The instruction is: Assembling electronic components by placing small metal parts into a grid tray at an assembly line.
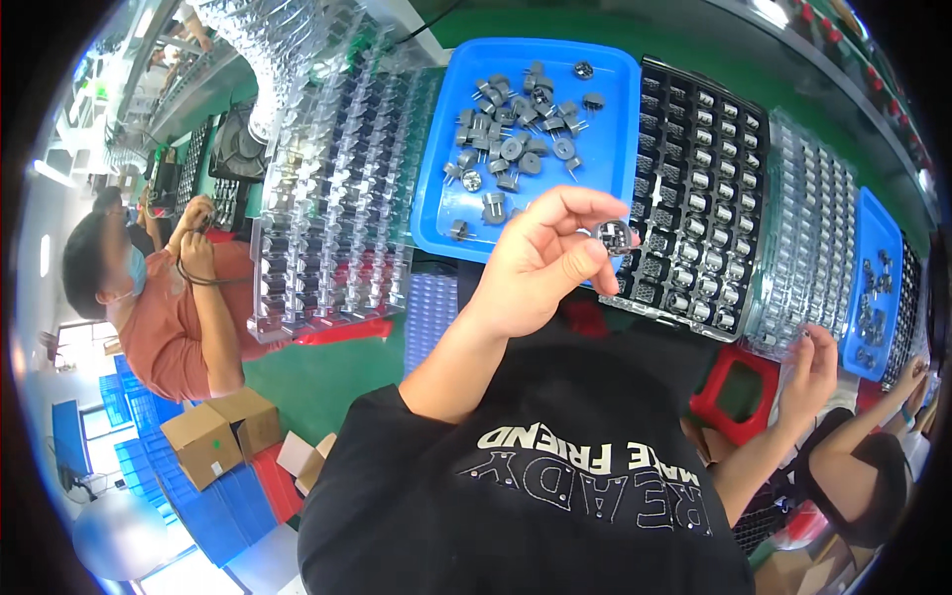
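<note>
The left hand's (540, 263) thumb and fingertips (591, 250) are clamped on 1 small round metal part (615, 236). It is held up in the air over the near edge of the blue tray (446, 203), just beside the black tray (694, 188).

The grip sits on the rim of the part and leaves its face open to view. That looks like the sound way to hold it: firm on the rim, the hand steady, any thin legs kept free of the fingers. If it slipped, it would likely fall between the trays or into the lap.

The right hand (808, 362) rests at the near edge of a stack of clear trays (808, 238). Its fingers are bent, but I cannot tell whether they grip anything.

Loose parts (516, 149) of the same kind lie heaped in the blue tray. The black tray has rows of cells with parts seated in them. More clear trays (337, 178) stand stacked to the left, and a 2nd blue tray (873, 258) lies far right.

A red stool (734, 392) stands below the bench. A co-worker in an orange shirt (169, 317) sits at the left near cardboard boxes (218, 431). Another person (873, 486) crowds the right side, close to the right arm.
</note>
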Available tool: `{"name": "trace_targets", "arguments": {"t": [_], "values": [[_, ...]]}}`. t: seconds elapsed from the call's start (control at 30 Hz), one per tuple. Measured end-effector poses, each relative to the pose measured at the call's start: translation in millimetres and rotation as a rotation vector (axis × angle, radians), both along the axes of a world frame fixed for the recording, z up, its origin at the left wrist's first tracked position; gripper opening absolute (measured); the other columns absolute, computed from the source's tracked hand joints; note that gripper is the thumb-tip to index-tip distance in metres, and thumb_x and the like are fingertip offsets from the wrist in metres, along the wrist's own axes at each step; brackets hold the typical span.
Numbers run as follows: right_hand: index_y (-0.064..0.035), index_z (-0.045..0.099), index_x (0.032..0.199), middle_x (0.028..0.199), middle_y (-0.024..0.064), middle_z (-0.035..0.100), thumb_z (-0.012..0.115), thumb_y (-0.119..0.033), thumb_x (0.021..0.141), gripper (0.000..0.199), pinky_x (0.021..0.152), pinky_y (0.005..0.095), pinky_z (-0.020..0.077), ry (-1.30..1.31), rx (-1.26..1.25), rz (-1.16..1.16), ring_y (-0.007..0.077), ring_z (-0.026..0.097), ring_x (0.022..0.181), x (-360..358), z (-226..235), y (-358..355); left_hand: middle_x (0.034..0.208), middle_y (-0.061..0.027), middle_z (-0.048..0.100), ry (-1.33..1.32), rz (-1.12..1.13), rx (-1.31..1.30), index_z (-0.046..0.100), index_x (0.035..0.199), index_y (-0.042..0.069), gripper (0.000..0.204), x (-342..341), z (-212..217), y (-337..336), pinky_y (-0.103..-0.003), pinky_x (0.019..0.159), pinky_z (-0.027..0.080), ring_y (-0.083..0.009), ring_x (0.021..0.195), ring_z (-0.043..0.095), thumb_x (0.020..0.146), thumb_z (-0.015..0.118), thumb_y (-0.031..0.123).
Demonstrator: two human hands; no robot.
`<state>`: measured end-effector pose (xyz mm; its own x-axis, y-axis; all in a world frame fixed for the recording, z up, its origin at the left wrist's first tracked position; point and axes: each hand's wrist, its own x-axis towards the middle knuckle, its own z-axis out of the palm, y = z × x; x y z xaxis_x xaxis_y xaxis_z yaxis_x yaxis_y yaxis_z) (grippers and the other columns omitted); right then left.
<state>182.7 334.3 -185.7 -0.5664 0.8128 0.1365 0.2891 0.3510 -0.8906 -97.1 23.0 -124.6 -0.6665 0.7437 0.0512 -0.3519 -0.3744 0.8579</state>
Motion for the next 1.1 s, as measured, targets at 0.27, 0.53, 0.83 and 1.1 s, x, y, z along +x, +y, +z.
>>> {"name": "trace_targets", "arguments": {"t": [0.27, 0.53, 0.83, 1.1], "values": [[0.0046, 0.062, 0.114, 0.109, 0.0175, 0.068, 0.064, 0.011, 0.089, 0.025, 0.081, 0.0296, 0.0584, 0.404, -0.266, 0.555, 0.0190, 0.070, 0.090, -129, 76, -134, 0.097, -0.0098, 0.065, 0.206, -0.004, -0.097, 0.056, 0.125, -0.004, 0.045, 15, 6, -1, -0.026, 0.072, 0.051, -0.0115, 0.079, 0.062, 0.105, 0.052, 0.036], [-0.0010, 0.075, 0.097, 0.089, 0.0107, 0.072, 0.086, 0.001, 0.069, 0.031, 0.066, 0.0274, 0.0559, 0.453, 0.284, 0.684, 0.0198, 0.070, 0.078, -179, 102, -161, 0.109, -0.0098, 0.064, 0.306, 0.083, -0.069, 0.057, 0.120, -0.004, 0.043, 18, 15, -10, -0.028, 0.087, 0.048, -0.0129, 0.097, 0.060, 0.104, 0.055, 0.036], [-0.0004, 0.074, 0.097, 0.089, 0.0111, 0.072, 0.086, -0.001, 0.068, 0.031, 0.069, 0.0300, 0.0543, 0.389, 0.377, 0.657, 0.0223, 0.068, 0.079, -173, 97, -169, 0.109, -0.0083, 0.063, 0.353, 0.066, -0.136, 0.058, 0.118, -0.004, 0.040, 15, 9, -19, -0.026, 0.086, 0.046, -0.0122, 0.098, 0.059, 0.103, 0.057, 0.034], [-0.0002, 0.074, 0.099, 0.087, 0.0126, 0.069, 0.082, 0.007, 0.065, 0.036, 0.065, 0.0308, 0.0567, 0.303, 0.513, 0.666, 0.0251, 0.069, 0.075, -164, 86, -169, 0.108, -0.0074, 0.062, 0.300, -0.001, -0.214, 0.056, 0.119, -0.004, 0.042, 20, -11, -22, -0.023, 0.077, 0.054, -0.0106, 0.097, 0.061, 0.102, 0.059, 0.034]]}}
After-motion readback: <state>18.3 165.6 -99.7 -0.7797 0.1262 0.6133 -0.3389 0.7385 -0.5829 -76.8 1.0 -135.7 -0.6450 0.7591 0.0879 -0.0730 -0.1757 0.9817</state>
